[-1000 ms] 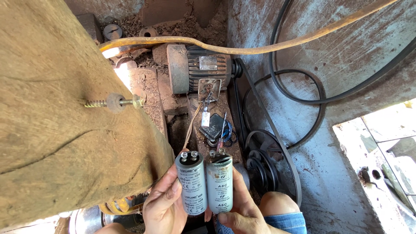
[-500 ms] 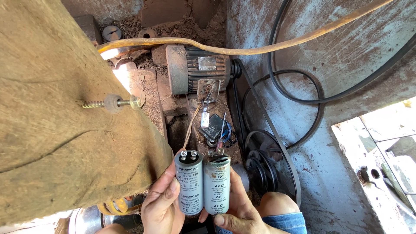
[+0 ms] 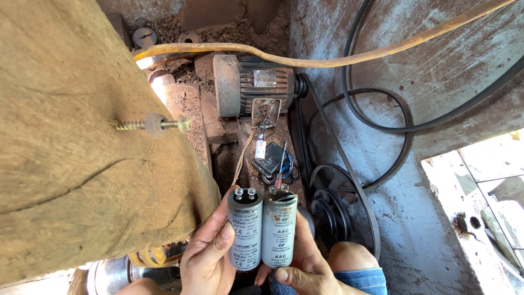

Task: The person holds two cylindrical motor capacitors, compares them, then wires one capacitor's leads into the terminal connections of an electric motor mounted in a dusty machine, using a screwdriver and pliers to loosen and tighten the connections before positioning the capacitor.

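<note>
The left hand's fingers (image 3: 221,232) wrap from the left around a dark grey cylindrical capacitor with two screw terminals on top (image 3: 245,228). The right hand's fingers (image 3: 295,274) curl under and behind a lighter silver cylindrical capacitor with wires at its top (image 3: 279,229). Both hands are closed in a firm grasp, and the two cans stand upright, touching side by side, labels facing the camera, low in the middle of the view.

To compare them well, I judge it best to keep the tops level, the printed faces square to the eyes, and fingertips away from the metal terminals, with no pull on the thin wires running up from the silver can.

The left hand (image 3: 207,257) rises from below with the thumb across the front; the right hand (image 3: 305,262) cradles from underneath, palm up. Behind stand a rusty grey electric motor (image 3: 256,84), a black drive belt on a pulley (image 3: 333,207), and a rough brown wooden beam with a brass screw (image 3: 82,136) at left.
</note>
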